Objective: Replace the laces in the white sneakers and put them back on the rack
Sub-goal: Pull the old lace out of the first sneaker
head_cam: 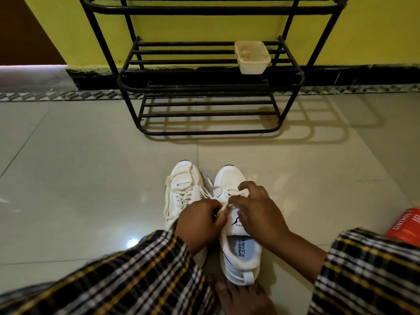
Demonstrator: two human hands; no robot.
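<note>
My woven plaid cloth sleeves (141, 276) over glossy floor tiles (79, 178) — white mesh-and-leatherette sneakers (236, 223), flat cotton laces (181, 196), black-painted metal rack (204, 87), matt plastic tub (252, 56).

Tiled floor (91, 178): two sneakers (181, 192), rack (204, 133), red pack (404, 226).

Beyond the hands, pale glossy floor tiles (91, 178) catch glare and the shadow of furniture bars; a patterned border strip (56, 95) runs along a black skirting (363, 76) under a yellow-green wall (375, 26), with a dark brown surface (22, 30) at far left
</note>
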